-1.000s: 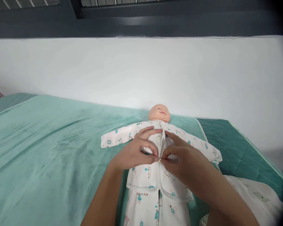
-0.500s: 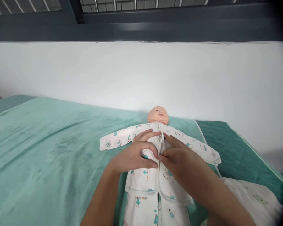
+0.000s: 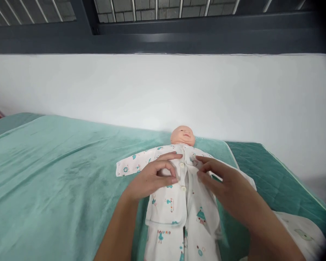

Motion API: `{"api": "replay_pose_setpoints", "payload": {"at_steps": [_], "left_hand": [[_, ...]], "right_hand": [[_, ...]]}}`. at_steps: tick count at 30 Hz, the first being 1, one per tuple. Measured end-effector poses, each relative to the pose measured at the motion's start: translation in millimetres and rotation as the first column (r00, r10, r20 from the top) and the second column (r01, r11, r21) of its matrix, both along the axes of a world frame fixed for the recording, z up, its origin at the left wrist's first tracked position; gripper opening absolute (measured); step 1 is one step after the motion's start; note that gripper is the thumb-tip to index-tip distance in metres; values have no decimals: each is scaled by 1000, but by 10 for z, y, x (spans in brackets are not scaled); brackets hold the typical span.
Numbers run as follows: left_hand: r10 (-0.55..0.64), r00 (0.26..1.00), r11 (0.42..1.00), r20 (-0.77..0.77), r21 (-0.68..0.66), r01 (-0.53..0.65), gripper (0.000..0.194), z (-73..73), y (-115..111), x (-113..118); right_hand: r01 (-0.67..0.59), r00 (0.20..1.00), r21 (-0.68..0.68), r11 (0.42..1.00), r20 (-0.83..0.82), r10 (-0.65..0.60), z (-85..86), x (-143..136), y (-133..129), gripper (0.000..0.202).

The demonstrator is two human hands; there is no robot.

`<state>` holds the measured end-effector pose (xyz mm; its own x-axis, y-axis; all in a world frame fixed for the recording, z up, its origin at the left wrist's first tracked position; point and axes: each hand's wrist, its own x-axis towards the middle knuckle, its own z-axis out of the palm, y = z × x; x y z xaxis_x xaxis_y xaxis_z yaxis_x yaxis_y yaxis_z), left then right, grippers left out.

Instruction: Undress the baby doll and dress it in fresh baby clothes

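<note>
A baby doll (image 3: 182, 136) lies on its back in a white printed baby jacket (image 3: 165, 206) with buttons down the front. My left hand (image 3: 154, 175) rests on the front panel at the left, thumb and forefinger pinched together beside the button edge. Two pale buttons (image 3: 183, 189) show along that edge. On the other side, my right hand (image 3: 222, 177) has its fingers closed on the other front panel (image 3: 203, 203), which is drawn away from the button edge. White printed trousers (image 3: 163, 243) cover the doll's legs below the jacket.
A light green blanket (image 3: 70, 174) lies under the doll, over a darker green quilted mat (image 3: 255, 163) at the right. A white printed cloth (image 3: 301, 228) lies at the lower right. Behind stand a white wall (image 3: 152, 90) and a dark window frame (image 3: 163, 38) with bars.
My right hand has moved right, pulling the panel apart from the button edge, where both hands met. My left hand has shifted slightly left. The view has tilted up a little.
</note>
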<state>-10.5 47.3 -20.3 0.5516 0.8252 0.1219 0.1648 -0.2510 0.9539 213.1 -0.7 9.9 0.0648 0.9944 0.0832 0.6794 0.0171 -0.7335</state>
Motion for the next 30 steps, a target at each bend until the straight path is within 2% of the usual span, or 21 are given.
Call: {"api": "replay_pose_setpoints", "payload": {"at_steps": [3, 5, 8, 10, 12, 14, 16, 19, 21, 23, 24, 26, 28, 30], "left_hand": [[153, 988, 988, 33, -14, -152, 14, -48, 20, -5], [189, 982, 982, -4, 10, -189, 19, -82, 31, 12], [190, 981, 981, -39, 54, -188, 15, -108, 44, 48], [204, 979, 977, -4, 67, -204, 16, -106, 52, 64], [224, 972, 974, 78, 29, -226, 15, -107, 66, 69], [308, 930, 951, 201, -47, -305, 16, -130, 92, 61], [473, 823, 881, 315, -160, -445, 17, -184, 135, 35], [728, 567, 683, 385, -335, -649, 20, -290, 215, -40], [831, 426, 548, 357, -396, -737, 22, -336, 256, -95], [875, 362, 472, 322, -402, -785, 25, -338, 272, -128], [876, 369, 471, 312, -385, -794, 28, -326, 270, -132], [849, 455, 523, 270, -298, -799, 34, -289, 253, -111], [791, 592, 612, 156, -155, -776, 41, -263, 231, -66], [701, 713, 713, 14, -14, -701, 42, -268, 223, -23]], "right_hand": [[278, 960, -26, 960, -22, -279, -57, 151, 70, 25], [351, 936, -45, 935, -3, -352, -97, 185, 113, 31], [270, 963, -55, 961, -3, -270, -154, 132, 156, 36], [200, 979, -38, 979, -31, -201, -194, 76, 173, 37], [163, 984, -30, 986, -63, -165, -230, 49, 187, 36], [157, 983, -36, 987, -90, -159, -255, 68, 201, 34], [197, 975, -47, 979, -96, -201, -275, 124, 215, 32], [358, 931, -56, 932, -49, -361, -324, 219, 252, 28], [424, 904, -30, 905, -45, -425, -382, 247, 290, 29], [413, 907, 15, 911, -95, -410, -447, 230, 331, 36], [388, 916, 31, 921, -125, -382, -474, 207, 349, 41], [336, 930, 28, 942, -166, -327, -505, 145, 374, 50], [296, 939, 3, 955, -186, -290, -504, 86, 380, 53], [280, 938, -7, 960, -212, -275, -493, 50, 375, 49]]}}
